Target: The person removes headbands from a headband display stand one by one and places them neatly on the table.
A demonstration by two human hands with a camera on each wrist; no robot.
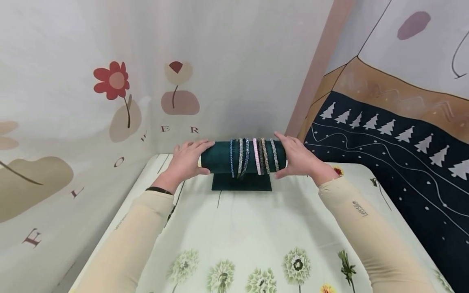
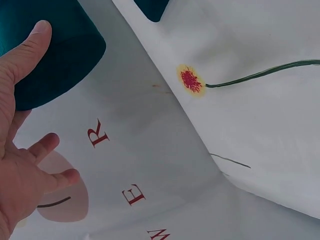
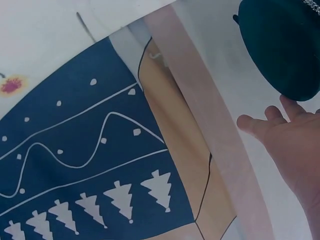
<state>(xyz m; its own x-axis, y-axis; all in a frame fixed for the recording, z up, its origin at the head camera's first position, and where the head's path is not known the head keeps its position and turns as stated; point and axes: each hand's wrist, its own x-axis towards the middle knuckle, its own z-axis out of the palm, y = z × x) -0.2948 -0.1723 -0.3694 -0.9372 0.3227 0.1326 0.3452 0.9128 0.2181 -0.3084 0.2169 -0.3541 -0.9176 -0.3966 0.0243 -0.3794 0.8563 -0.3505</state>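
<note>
Worktop, pale, bears a dark green display stand near its far edge, between the far corners. The person's left hand and right hand clasp opposite ends, thumbs nearer, other fingers farther, partly spread. Glittery bands encircle it.

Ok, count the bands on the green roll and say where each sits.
7 in view, left to right along the roll: blue band, silver band, blue-grey band, pink band, dark band, bronze band and, nearest the right hand, grey band. Some may be hidden.
</note>
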